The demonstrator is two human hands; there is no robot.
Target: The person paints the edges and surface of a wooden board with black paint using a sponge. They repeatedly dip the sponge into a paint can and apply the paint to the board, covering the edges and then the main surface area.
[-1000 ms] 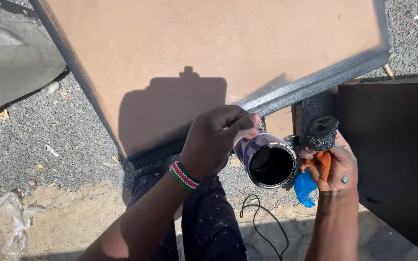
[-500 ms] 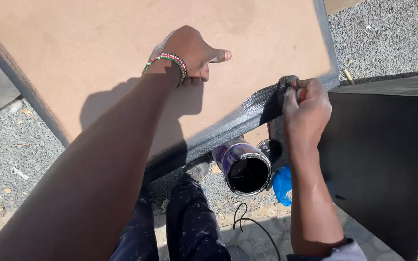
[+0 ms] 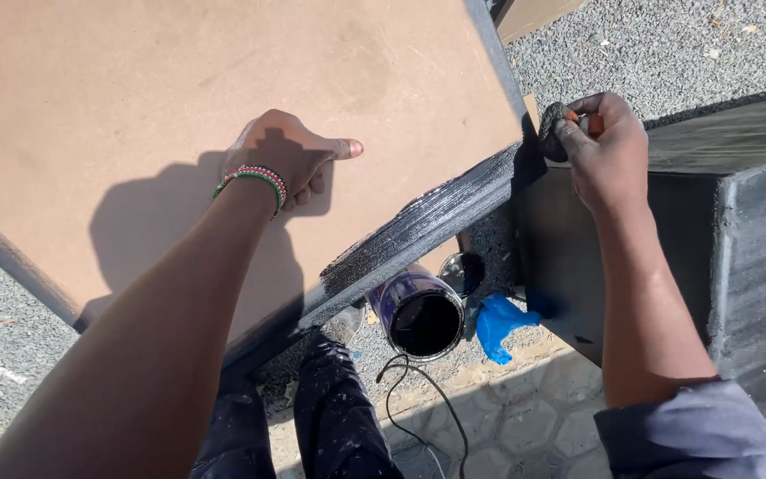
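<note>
On the brown board (image 3: 179, 98), the left hand (image 3: 285, 164) lies flat and open, gripping nothing, steadying the panel. Its lower edge (image 3: 418, 231) already glistens with wet black paint. Below sits an open paint tin (image 3: 420, 315) beside a blue rag (image 3: 498, 324). At the board's corner the right hand (image 3: 609, 155) pinches a black sponge (image 3: 553, 131); even pressure along the edge would likely avoid smears. Gravel (image 3: 667, 44) and paving lie underfoot, outdoors in sun, beside a black box (image 3: 738, 239).

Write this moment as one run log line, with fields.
left hand: flat on brown board | right hand: holds black sponge at board edge | paint can: open
</note>
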